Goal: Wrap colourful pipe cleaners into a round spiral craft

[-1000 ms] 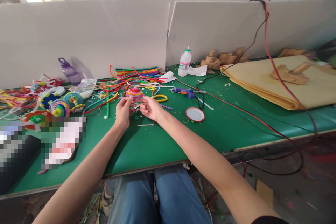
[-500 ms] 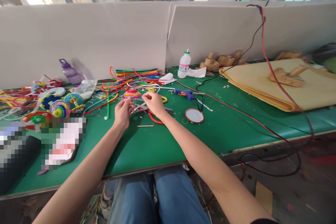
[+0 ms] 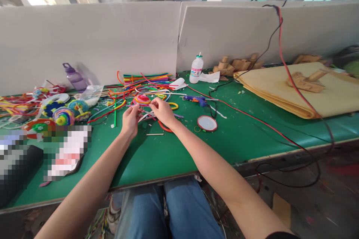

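Between my hands, above the table, is a small domed disc of coiled pipe cleaners point(image 3: 143, 99) in pink, red and orange. My left hand point(image 3: 130, 120) grips its lower left edge, thumb and fingers closed. At its right edge, my right hand point(image 3: 162, 111) pinches with thumb and forefinger; the fingertips touch the rim. Scissors point(image 3: 147, 115) lie open beneath the hands, partly covered. A red pipe cleaner point(image 3: 165, 127) curves out under my right wrist, and a short white stick point(image 3: 155, 134) lies nearer me.
A blue glue gun point(image 3: 195, 100) and a round red-rimmed white lid point(image 3: 207, 123) lie to the right. Behind are bundled pipe cleaners point(image 3: 147, 78) and a white bottle point(image 3: 196, 69). Finished coiled pieces point(image 3: 64, 116) sit left, near a purple bottle point(image 3: 75, 77). A red cable point(image 3: 254, 121) crosses the table.
My right hand has moved slightly left and down onto the disc's right edge. The disc has tilted, showing more of its coiled top. My left hand keeps its place.
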`<state>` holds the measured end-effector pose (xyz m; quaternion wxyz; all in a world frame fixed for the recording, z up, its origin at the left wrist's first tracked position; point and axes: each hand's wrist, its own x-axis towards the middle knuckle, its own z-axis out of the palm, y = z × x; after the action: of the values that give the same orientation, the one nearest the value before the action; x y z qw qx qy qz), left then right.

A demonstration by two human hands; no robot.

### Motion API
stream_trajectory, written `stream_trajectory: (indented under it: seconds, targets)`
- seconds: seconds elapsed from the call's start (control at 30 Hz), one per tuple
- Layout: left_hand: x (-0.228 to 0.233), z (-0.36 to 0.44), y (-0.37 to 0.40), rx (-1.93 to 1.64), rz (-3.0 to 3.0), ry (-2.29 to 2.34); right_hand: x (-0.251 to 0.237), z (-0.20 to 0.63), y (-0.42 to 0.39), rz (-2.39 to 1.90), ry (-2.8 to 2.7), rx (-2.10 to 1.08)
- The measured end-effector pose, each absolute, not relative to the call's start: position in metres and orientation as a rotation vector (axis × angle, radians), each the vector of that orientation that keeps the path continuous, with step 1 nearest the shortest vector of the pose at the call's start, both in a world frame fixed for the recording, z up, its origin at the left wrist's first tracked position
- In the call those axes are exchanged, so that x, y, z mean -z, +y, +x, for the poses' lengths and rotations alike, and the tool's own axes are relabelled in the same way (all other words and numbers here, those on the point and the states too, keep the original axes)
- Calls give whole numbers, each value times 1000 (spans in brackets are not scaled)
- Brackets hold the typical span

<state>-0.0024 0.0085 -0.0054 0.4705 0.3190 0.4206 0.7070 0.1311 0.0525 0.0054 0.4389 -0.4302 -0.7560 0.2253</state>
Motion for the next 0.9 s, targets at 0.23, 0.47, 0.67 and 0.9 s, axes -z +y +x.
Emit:
stream_trajectory:
  seconds: [0.23, 0.47, 0.67, 0.9]
  targets:
    - [3, -2, 9, -1757, 685, 1026, -2, 131, 53, -944, -1957, -553]
    - [4, -4, 9, -1768, 665, 990, 1, 125, 52, -913, -1769, -915]
    - [4, -7, 10, -1761, 647, 1057, -8, 122, 44, -910, -1503, -1298]
    - [-4, -7, 6, -1713, 808, 932, -16, 131, 48, -887, -1234, -1733]
